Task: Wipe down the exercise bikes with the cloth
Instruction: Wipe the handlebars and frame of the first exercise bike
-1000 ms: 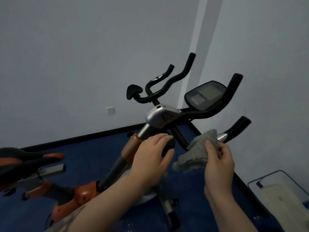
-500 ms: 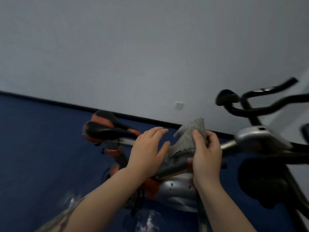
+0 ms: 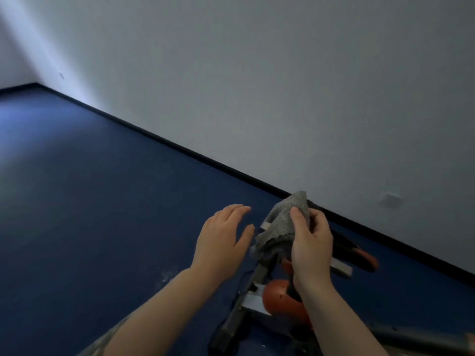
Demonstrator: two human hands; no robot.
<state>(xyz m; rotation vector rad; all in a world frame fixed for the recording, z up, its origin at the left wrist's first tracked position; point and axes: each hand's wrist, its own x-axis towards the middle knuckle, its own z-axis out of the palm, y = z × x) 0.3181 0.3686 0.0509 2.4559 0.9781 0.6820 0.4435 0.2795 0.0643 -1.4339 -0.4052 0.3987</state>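
My right hand point(image 3: 311, 242) pinches a grey cloth point(image 3: 281, 227) between thumb and fingers, held up in front of me. My left hand point(image 3: 223, 242) hovers just left of the cloth with fingers straight and relaxed, holding nothing. Below and behind both hands is the rear of an orange and black exercise bike point(image 3: 280, 299): its orange frame, a grey metal seat post and the black and orange saddle point(image 3: 359, 255) partly hidden by my right hand. The handlebars and console are out of view.
Dark blue floor point(image 3: 102, 201) spreads to the left and far corner. A pale wall point(image 3: 282, 86) with a black skirting runs diagonally behind the bike, with a white socket point(image 3: 390, 199) low on it. A grey tube point(image 3: 424, 340) lies at the bottom right.
The view has swung left, away from the handlebars and console to the bike's rear end. Both hands stay close together; my left hand has come off the bike.
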